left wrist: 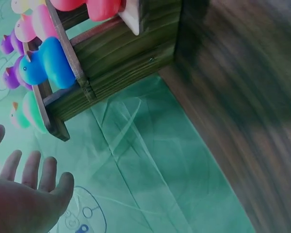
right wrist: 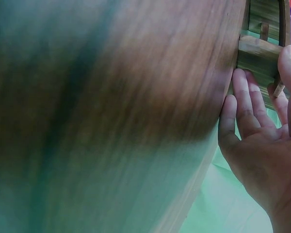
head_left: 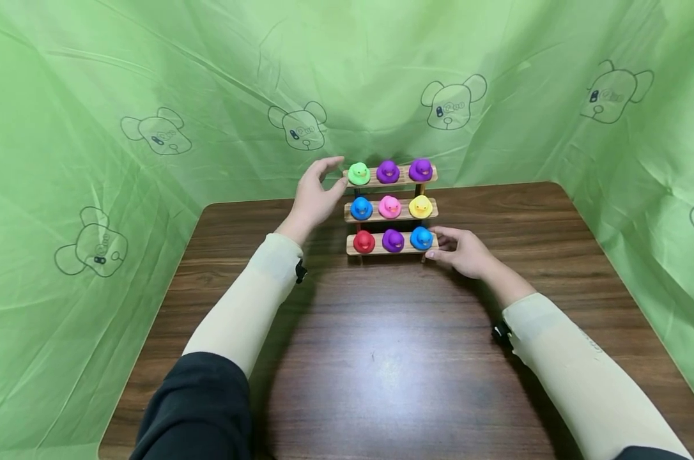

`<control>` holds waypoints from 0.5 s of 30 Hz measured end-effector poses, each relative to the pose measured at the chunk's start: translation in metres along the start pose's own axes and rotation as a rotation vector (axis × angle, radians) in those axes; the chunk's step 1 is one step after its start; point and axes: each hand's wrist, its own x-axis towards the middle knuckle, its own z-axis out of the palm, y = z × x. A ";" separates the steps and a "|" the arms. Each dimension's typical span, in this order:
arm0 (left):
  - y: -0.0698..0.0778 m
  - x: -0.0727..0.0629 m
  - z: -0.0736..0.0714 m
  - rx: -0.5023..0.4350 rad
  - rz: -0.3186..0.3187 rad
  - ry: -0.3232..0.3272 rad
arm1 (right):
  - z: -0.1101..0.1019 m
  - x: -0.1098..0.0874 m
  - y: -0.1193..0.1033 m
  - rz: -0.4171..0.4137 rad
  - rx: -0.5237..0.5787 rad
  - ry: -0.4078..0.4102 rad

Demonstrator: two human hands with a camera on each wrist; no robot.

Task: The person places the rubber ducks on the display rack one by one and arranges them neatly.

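A small three-tier wooden display rack [head_left: 407, 245] stands near the table's back edge, with rubber ducks in rows of three. On its top tier sit a green duck [head_left: 359, 174] and two purple ones. The middle row has blue, pink and yellow ducks; red, purple and blue ducks [head_left: 422, 238] fill the bottom. My left hand [head_left: 317, 197] is beside the top tier's left end, and the left wrist view shows its spread fingers apart from the wood. My right hand [head_left: 464, 252] pinches the bottom tier's right end between thumb and forefinger, the other fingers stretched along the side.
The dark wooden table [head_left: 381, 358] spreads in front of the rack. Green sheeting [head_left: 370, 76] printed with cartoon animal heads hangs close behind the rack and along both sides of the table.
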 end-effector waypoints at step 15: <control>-0.029 -0.050 -0.026 0.193 0.072 -0.151 | 0.001 -0.001 0.008 -0.003 0.015 0.008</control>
